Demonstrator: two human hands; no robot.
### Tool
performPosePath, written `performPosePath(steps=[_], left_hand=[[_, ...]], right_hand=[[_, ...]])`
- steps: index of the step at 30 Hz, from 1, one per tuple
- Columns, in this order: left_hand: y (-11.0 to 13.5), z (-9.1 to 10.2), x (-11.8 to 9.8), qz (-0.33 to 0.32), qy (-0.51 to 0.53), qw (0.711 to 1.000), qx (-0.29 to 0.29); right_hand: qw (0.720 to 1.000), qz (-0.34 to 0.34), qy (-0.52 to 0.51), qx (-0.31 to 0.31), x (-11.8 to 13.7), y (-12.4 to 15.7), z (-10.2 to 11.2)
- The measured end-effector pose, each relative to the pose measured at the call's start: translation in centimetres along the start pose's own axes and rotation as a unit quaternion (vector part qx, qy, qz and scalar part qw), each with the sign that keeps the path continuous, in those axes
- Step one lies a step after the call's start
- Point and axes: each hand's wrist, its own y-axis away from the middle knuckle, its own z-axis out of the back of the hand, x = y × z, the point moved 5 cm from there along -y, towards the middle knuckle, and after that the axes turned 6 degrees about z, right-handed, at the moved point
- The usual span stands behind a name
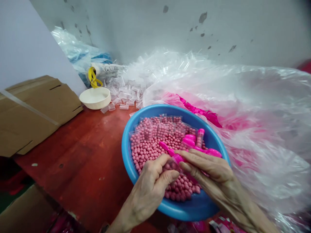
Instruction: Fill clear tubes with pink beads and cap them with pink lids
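Note:
A blue bowl point(145, 113) full of small pink balls point(148, 149) sits on a red table. Several small clear bags filled with balls lie on top at the bowl's far side. Both my hands work over the near part of the bowl. My left hand point(153, 184) has its fingers curled, pinching something small among the balls beside a bright pink plastic piece point(170, 152). My right hand point(206, 166) lies with fingers closed round that pink plastic piece, whose rounded ends point(191, 140) stick out beyond the fingers.
A large clear plastic sheet point(255, 113) over pink parts fills the right side. Small empty clear bags point(126, 94) are heaped behind the bowl. A white dish point(95, 97) and a yellow-handled item stand at the back. A folded cardboard box point(31, 110) lies left.

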Motion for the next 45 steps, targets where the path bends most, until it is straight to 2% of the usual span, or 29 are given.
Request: performPosePath(steps=[6,11,16,21,24,29,31,35,37,39,42,44,45], left_hand=[[0.1,0.2,-0.1,0.004,0.002,1.0,-0.015],[-0.2,0.3,0.3,0.029,0.037,0.998,-0.039],[-0.3,0.2,0.4,0.029,0.041,0.998,-0.03],[-0.2,0.5,0.6,0.027,0.015,0.999,-0.045],[-0.2,0.5,0.8,0.031,0.014,0.999,-0.039],[-0.3,0.5,0.8,0.033,0.016,0.998,-0.043],[-0.3,0.5,0.7,0.03,0.01,0.998,-0.048],[-0.4,0.6,0.4,0.017,0.017,0.997,-0.07],[-0.5,0.7,0.3,0.01,0.04,0.996,-0.076],[-0.6,0.6,0.2,0.0,0.066,0.996,-0.065],[-0.7,0.3,0.1,-0.006,0.078,0.997,-0.021],[-0.7,0.0,0.0,-0.007,0.076,0.997,0.006],[-0.7,-0.1,-0.1,-0.007,0.076,0.997,0.016]], right_hand=[[0.998,0.019,0.057,0.01,0.3,0.9,-1.2],[0.973,0.048,0.215,0.068,1.5,1.6,-2.8],[0.951,0.05,0.305,0.02,2.0,1.4,-4.1],[0.958,0.074,0.275,-0.039,1.8,1.3,-4.3],[0.96,0.079,0.267,-0.033,1.7,1.1,-4.0],[0.96,0.125,0.249,-0.028,2.3,0.2,-3.6],[0.964,0.12,0.238,-0.022,2.3,0.0,-3.7],[0.977,0.047,0.206,0.025,1.5,0.6,-3.9],[0.99,-0.018,0.128,0.047,0.7,1.1,-3.2],[0.992,-0.119,-0.003,0.042,-0.6,1.5,-1.9],[0.944,-0.274,-0.18,-0.037,-2.4,2.0,0.2],[0.925,-0.302,-0.203,-0.106,-2.7,1.9,1.0],[0.93,-0.291,-0.182,-0.134,-2.6,1.8,1.1]])
